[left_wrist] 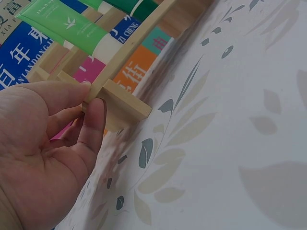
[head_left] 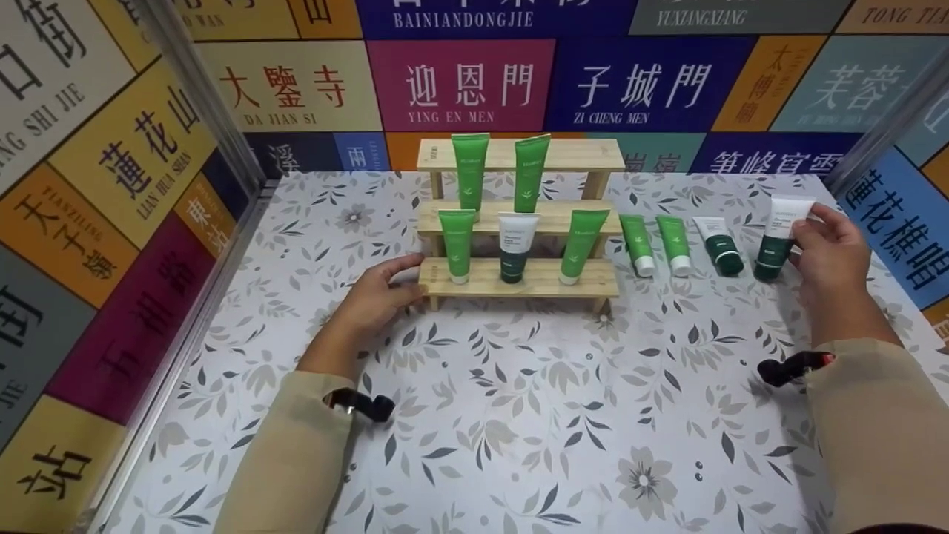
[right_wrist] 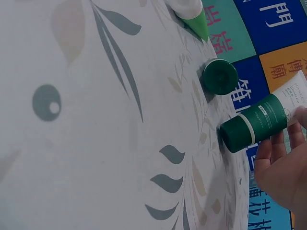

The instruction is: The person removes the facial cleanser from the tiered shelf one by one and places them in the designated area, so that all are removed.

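At the right of the head view, my right hand (head_left: 834, 248) grips a white and dark green squeeze tube (head_left: 773, 237) by its white upper part, cap end down. The right wrist view shows that tube (right_wrist: 261, 120) tilted, its green cap close over the table. My left hand (head_left: 382, 293) pinches the left end of the lowest step of a wooden three-step display rack (head_left: 474, 289); thumb and fingers meet at its corner in the left wrist view. On the rack stand a white and green tube (head_left: 517, 248) and several light green tubes (head_left: 455, 245).
Right of the rack, two small green tubes (head_left: 637, 245) and another white and dark green tube (head_left: 719, 246) stand in a row on the flower-patterned tablecloth (head_left: 519, 415). Printed panels (head_left: 460, 85) wall the table at the back and both sides.
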Demonstrator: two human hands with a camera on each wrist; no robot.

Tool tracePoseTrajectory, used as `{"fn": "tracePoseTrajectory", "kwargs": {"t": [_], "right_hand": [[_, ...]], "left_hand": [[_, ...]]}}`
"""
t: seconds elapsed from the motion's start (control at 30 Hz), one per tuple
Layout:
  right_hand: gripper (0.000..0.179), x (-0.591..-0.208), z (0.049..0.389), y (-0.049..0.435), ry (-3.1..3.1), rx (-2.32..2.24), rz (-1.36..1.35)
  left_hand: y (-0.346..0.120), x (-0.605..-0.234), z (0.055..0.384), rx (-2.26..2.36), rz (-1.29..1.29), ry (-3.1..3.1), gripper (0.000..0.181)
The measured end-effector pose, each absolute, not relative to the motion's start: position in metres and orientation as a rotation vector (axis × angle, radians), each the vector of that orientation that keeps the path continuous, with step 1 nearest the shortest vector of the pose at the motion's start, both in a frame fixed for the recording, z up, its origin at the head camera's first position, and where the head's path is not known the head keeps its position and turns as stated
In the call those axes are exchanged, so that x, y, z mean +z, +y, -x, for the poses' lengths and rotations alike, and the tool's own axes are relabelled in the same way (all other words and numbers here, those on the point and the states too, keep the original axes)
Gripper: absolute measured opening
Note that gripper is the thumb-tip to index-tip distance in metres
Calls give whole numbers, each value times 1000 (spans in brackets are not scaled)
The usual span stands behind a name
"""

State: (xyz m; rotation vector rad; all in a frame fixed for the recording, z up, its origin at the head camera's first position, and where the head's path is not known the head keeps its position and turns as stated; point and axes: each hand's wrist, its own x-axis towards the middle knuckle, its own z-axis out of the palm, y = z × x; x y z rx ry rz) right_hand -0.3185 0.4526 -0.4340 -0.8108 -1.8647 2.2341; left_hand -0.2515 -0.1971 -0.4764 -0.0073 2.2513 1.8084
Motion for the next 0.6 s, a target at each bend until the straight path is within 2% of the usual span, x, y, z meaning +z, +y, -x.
{"fn": "tracePoseTrajectory", "kwargs": {"t": [0.6], "right_hand": [[43,-446,350,453,-1804,2206,1023]], "left_hand": [[-196,-479,252,1880,55,2171,63]]}}
